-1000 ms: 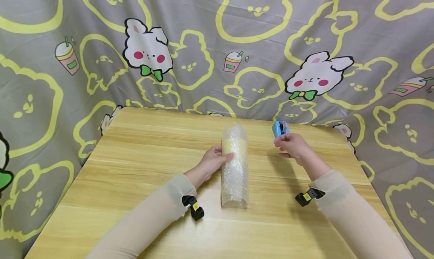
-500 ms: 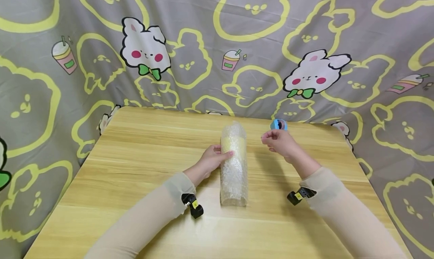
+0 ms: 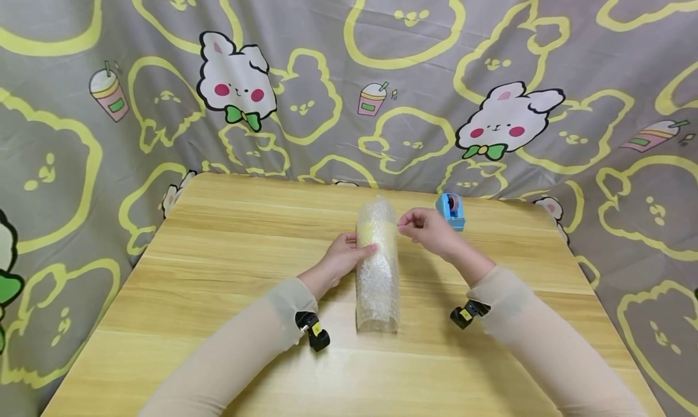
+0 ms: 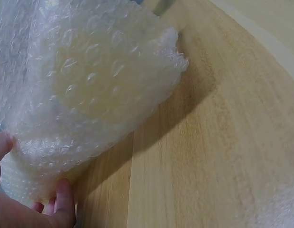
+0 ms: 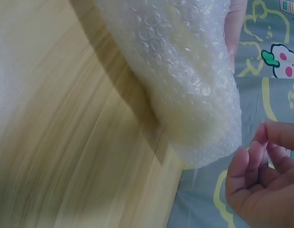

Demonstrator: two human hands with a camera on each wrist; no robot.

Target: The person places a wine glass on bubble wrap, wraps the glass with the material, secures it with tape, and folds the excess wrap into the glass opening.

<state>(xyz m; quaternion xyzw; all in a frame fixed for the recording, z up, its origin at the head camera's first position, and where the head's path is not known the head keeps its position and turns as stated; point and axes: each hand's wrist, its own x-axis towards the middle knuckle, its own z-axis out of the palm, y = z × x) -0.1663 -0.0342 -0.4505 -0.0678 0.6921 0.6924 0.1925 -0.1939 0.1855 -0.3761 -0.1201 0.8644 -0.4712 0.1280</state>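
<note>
A roll-shaped bundle in clear bubble wrap [image 3: 377, 290] lies lengthwise on the wooden table, a yellowish area showing through its far half. My left hand [image 3: 339, 258] grips it from the left side, thumb on top and fingers low along its side. On the opposite side, my right hand [image 3: 431, 230] has its thumb and fingertips pinched together, right at the bundle's edge near the yellowish area. The pinch is on a small, barely visible piece of clear tape [image 5: 266, 153]. Behind the right hand stands a blue tape dispenser [image 3: 451, 214] with its roll inside.
A grey curtain [image 3: 327, 35] with yellow outlines and white rabbit faces hangs behind the table [image 3: 229, 223] and along both sides. Each wrist wears a small black camera, the left one [image 3: 313, 332] above the tabletop near the bundle's lower end.
My right hand has moved left from the tape dispenser to the bundle's right edge, fingertips still pinched, uncovering the dispenser. My left hand and the bundle stay in place.
</note>
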